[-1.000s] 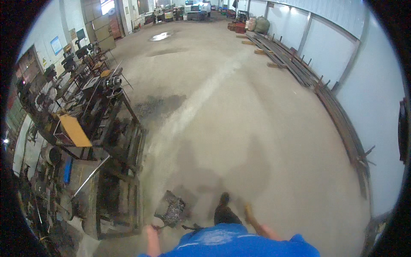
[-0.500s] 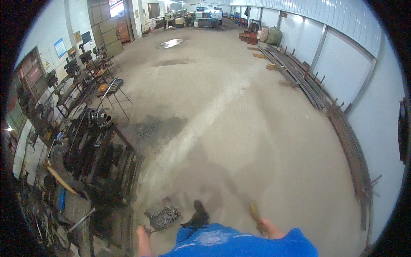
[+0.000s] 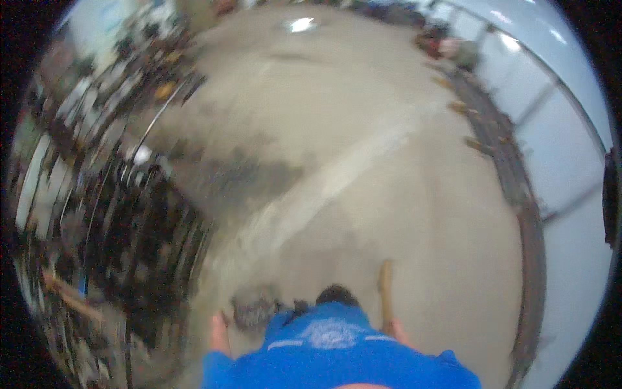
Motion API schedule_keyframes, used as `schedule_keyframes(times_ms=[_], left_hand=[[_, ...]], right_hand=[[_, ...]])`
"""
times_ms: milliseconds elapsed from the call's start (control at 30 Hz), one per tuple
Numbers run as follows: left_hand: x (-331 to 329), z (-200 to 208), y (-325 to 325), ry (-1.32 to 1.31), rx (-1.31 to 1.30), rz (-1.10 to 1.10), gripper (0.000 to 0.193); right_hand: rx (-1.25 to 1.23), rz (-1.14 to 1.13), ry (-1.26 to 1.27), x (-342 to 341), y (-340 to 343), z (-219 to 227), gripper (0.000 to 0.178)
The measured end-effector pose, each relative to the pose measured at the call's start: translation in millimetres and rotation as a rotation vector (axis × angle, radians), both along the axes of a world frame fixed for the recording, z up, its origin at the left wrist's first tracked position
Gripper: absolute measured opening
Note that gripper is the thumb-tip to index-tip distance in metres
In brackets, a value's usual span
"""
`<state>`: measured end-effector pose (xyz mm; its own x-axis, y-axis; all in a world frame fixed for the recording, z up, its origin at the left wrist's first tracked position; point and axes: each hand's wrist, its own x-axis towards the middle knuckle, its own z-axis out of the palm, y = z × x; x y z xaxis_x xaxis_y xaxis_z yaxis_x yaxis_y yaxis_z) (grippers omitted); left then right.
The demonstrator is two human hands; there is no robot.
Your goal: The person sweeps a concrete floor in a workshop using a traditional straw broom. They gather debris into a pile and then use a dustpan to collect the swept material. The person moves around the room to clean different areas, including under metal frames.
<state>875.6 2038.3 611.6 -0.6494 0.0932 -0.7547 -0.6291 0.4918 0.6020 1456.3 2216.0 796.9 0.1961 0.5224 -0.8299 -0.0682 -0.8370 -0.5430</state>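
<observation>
Low at the left, my left hand (image 3: 220, 336) is closed at the near-left edge of a dark, flat pan (image 3: 256, 311) that looks like a dustpan. Grey metal chips lie in the pan; motion blur hides its handle and my fingertips. My right hand (image 3: 398, 332), lower and right of centre, is wrapped round the near end of a yellowish-brown stick (image 3: 386, 290) that looks wooden. The stick points away from me over the floor. My blue top covers the space between both hands.
Dark, blurred machinery (image 3: 149, 240) fills the left side. Dark chips (image 3: 240, 175) are scattered on the concrete floor (image 3: 350, 214) beside it. Long metal bars (image 3: 528, 253) lie along the white wall (image 3: 576, 240) at right. A shiny patch (image 3: 301, 24) shows far ahead.
My view has tipped downward and turned, blurring the scene. The stick in my right hand has swung from leaning left to nearly straight ahead. The pan stays beside my left hand.
</observation>
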Motion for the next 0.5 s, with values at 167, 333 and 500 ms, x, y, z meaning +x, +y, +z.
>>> schedule_keyframes(times_ms=[167, 333, 500], left_hand=[[19, 77, 102, -0.149, -0.014, 0.031, 0.039], [61, 86, 185, -0.094, 0.057, 0.141, 0.042], [58, 110, 259, -0.005, 0.154, 0.267, 0.044]], right_hand=[[-0.077, 0.322, 0.036, 16, 151, -55, 0.028], [-0.148, 0.576, 0.049, -11, 338, -72, 0.027], [-0.269, 0.635, 0.097, -30, 478, -85, 0.026]])
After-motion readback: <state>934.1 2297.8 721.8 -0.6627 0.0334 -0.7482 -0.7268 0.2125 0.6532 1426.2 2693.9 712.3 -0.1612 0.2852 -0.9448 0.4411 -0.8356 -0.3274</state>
